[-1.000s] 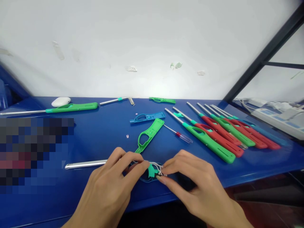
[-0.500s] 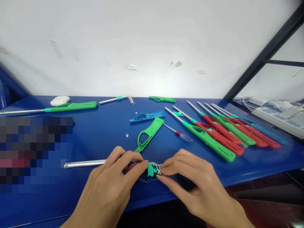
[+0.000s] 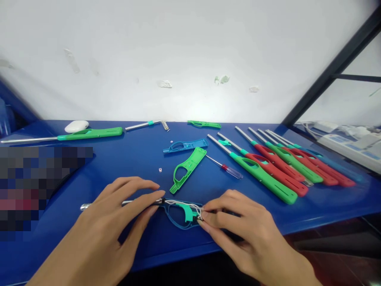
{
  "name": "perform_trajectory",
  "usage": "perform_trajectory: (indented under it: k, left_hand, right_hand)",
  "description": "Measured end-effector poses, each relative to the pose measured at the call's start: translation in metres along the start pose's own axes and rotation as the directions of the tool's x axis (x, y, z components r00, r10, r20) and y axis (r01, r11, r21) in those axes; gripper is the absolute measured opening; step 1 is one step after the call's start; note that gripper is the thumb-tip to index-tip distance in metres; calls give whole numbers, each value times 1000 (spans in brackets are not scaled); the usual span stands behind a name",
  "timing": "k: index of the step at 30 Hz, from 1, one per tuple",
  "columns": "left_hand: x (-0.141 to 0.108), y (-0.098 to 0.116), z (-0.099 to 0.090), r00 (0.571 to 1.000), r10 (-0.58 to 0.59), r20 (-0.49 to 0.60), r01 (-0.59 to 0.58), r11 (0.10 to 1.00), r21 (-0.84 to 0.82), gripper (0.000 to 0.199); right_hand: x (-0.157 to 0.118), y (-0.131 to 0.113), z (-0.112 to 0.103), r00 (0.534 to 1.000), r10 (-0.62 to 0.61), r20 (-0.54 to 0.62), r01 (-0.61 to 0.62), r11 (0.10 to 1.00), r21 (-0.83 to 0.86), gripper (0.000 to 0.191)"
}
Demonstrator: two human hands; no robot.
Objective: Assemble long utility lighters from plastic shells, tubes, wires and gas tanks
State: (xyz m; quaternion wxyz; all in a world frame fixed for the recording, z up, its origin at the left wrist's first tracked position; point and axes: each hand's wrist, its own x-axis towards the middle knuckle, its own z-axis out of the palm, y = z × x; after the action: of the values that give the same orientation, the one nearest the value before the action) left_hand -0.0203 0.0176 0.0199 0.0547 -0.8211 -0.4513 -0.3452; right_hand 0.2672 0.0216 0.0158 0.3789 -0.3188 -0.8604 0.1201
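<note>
A blue lighter casing half lies near the table's front edge, its inside showing. In it sit a teal trigger and thin white wires. A metal lighter tube runs leftward from the casing, partly covered by my left hand. That hand's thumb and fingers pinch the tube where it meets the casing. My right hand is closed at the casing's right part, fingertips pressing on the wires beside the trigger. What lies under those fingertips is partly hidden.
Beyond my hands lie a green casing half, a blue casing half and a screwdriver. Several long lighters, one a green lighter, rest at right. A lighter tube with fittings and a white case lie at the back.
My left hand has moved left from the trigger to the tube, uncovering the trigger opening and more of the wires. My right hand stays at nearly the same spot.
</note>
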Motion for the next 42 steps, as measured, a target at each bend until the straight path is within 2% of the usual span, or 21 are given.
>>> perform_trajectory:
  k: [3, 8, 15, 24, 30, 33, 37, 42]
  left_hand:
    - [3, -6, 1, 1000, -4, 4, 5, 1000, -30, 27]
    - [12, -7, 1, 996, -71, 47, 76, 987, -139, 37]
    - [13, -10, 1, 984, -139, 110, 158, 969, -190, 29]
    - [15, -7, 4, 995, -8, 95, 25, 985, -172, 33]
    - [12, -12, 5, 997, 19, 75, -4, 979, -205, 30]
    - [6, -16, 10, 998, -30, 56, 44, 964, -263, 30]
    - [-1, -18, 14, 987, -119, 109, 148, 936, -320, 30]
    - [-2, -16, 14, 984, -137, 115, 166, 937, -306, 33]
  right_hand:
    - [-1, 0, -1, 1000, -7, 8, 7, 999, -32, 12]
    - [-2, 2, -2, 999, -17, 43, 19, 998, -60, 12]
    - [-2, 3, -4, 997, -20, 70, 25, 998, -62, 10]
    - [-1, 3, -3, 998, -23, 63, 25, 999, -40, 11]
    - [-2, 4, -3, 997, -17, 69, 19, 999, -39, 11]
    - [-2, 4, -3, 997, -12, 71, 14, 999, -38, 10]
    - [-2, 4, -4, 997, -9, 82, 13, 999, -48, 8]
    - [-2, 7, -5, 995, -4, 101, 10, 998, -59, 10]
